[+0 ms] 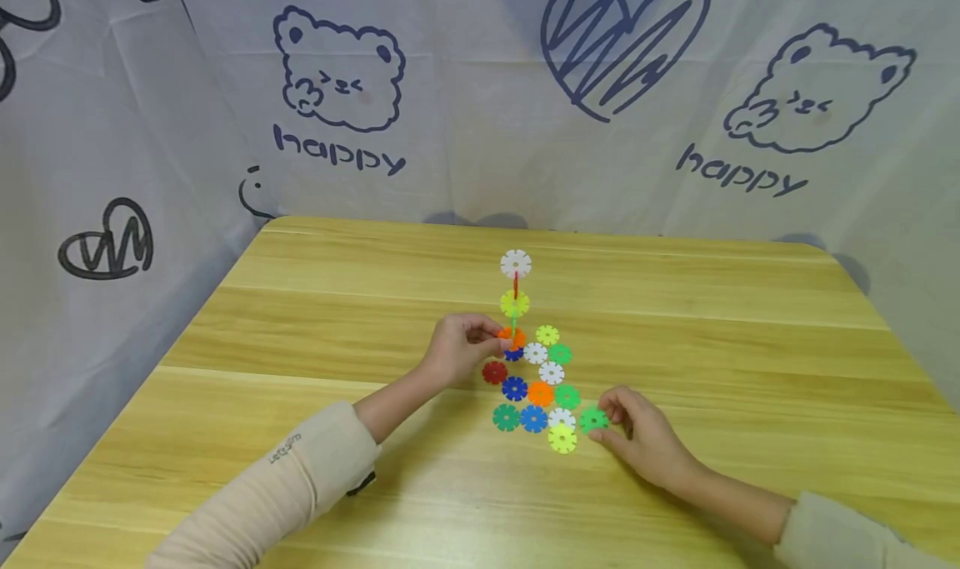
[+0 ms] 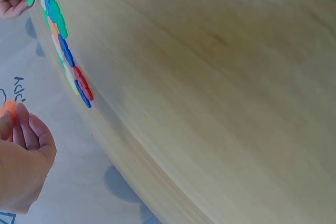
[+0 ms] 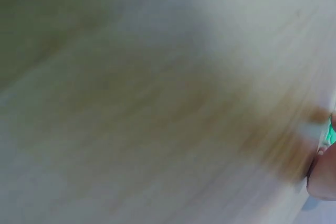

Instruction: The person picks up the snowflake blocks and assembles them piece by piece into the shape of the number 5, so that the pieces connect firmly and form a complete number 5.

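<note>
My left hand [image 1: 459, 348] pinches the orange notched disc [image 1: 513, 336] at the lower end of an interlocked chain. Above that disc come a green disc seen edge-on [image 1: 513, 323], a yellow one [image 1: 514, 304], a red one seen edge-on [image 1: 516, 286] and a white disc [image 1: 515, 264] at the top. In the left wrist view, the left hand [image 2: 25, 163] holds the orange disc raised off the table. My right hand [image 1: 647, 440] pinches a green disc [image 1: 594, 420] between thumb and fingers, at the right side of the loose discs. The right wrist view shows little of this hand [image 3: 323, 179].
Between the hands, several loose notched discs lie flat, among them a red one [image 1: 495, 372], a dark blue one [image 1: 514, 388], an orange one [image 1: 540, 393] and a yellow one [image 1: 562, 438]. Behind the wooden table [image 1: 360, 277] hangs a printed white cloth [image 1: 480, 94].
</note>
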A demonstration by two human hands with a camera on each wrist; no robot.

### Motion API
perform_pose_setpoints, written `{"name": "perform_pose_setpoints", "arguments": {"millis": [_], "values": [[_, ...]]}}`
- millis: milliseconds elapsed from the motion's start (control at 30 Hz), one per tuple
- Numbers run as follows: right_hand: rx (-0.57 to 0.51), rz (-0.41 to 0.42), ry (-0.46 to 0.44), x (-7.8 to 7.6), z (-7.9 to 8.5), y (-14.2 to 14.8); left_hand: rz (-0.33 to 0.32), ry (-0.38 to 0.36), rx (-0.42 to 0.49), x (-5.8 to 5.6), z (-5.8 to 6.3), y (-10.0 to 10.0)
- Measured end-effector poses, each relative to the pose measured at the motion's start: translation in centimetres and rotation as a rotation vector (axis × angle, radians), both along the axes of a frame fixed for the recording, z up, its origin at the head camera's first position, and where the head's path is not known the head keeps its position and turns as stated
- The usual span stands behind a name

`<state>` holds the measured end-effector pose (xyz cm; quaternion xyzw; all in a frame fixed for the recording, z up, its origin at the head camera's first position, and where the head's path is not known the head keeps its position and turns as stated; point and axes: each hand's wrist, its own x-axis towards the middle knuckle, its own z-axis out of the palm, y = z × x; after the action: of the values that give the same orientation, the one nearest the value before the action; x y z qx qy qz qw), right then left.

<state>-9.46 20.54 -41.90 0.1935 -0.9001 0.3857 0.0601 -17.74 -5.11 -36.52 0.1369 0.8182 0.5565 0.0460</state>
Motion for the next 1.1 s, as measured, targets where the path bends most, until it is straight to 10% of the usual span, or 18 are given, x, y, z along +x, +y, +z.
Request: {"name": "perform_pose_setpoints", "arguments": {"millis": [1100], "values": [[-0.307, -0.049, -0.203, -2.9, 4.0, -1.9, -0.001, -0.038, 0.02, 0.5, 0.3, 0.6]]}}
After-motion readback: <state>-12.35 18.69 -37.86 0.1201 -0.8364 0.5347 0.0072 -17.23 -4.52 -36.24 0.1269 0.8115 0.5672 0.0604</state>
